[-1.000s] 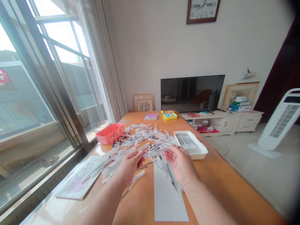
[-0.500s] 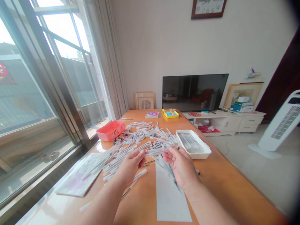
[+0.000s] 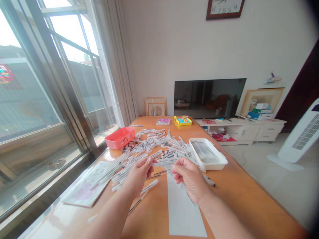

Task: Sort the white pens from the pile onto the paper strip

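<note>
My left hand (image 3: 141, 174) is closed, its thumb and forefinger pinching the end of a whitish, translucent pen piece that reaches a little to the right. My right hand (image 3: 190, 177) is half curled, with thumb and fingers together. Slim grey pens pass under its fingers and poke out below the palm, partly hidden. Both hands are above the near edge of a wide heap of clear pens (image 3: 152, 142) with dark tips. Under the right hand lies a long white paper sheet (image 3: 185, 217). A loose pen (image 3: 209, 181) is beside the right wrist.
A white tray (image 3: 221, 162) of neatly laid pens stands right of the heap, a red basket (image 3: 116, 142) to its left. A booklet (image 3: 83, 192) lies at the left table edge. A yellow box (image 3: 183, 122) and a colourful book (image 3: 163, 121) are at the far end.
My right hand has turned slightly, and the dark-tipped pen at its fingertips no longer shows there. My left hand keeps its pinch. The whole view has shifted slightly.
</note>
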